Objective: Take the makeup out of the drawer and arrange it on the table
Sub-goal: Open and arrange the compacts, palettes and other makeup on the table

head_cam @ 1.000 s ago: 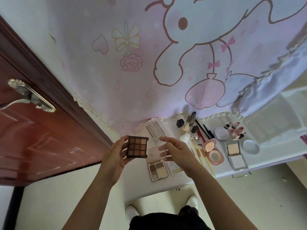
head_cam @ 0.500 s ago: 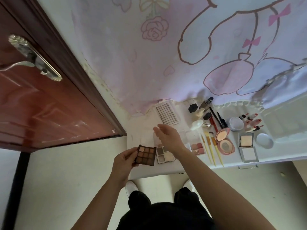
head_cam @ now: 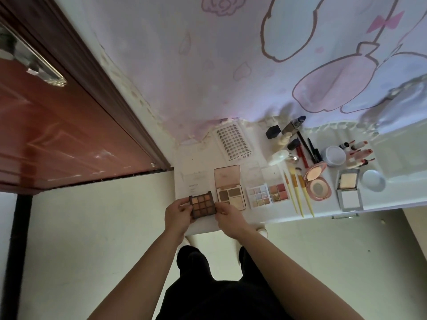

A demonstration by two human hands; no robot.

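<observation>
A brown nine-pan eyeshadow palette (head_cam: 203, 204) sits at the near left end of the white table (head_cam: 198, 162). My left hand (head_cam: 179, 213) grips its left edge and my right hand (head_cam: 227, 215) grips its right edge. A clear lid (head_cam: 195, 182) lies just beyond it. To the right lie an open pink palette (head_cam: 228, 187), a pastel palette (head_cam: 258, 196) and a blush palette (head_cam: 278, 192), all open.
Yellow brushes (head_cam: 298, 192), a pink compact (head_cam: 316, 181), a square powder compact (head_cam: 349, 188), lipsticks (head_cam: 359, 153), jars and bottles (head_cam: 293, 128) fill the table's right. A lash sheet (head_cam: 234, 142) lies at the back. A red door (head_cam: 57, 125) stands left; a cartoon curtain (head_cam: 277, 54) hangs behind.
The palette came down from mid-air to the table's near left end. My right hand set the clear lid down behind it and now grips the palette's right edge.
</observation>
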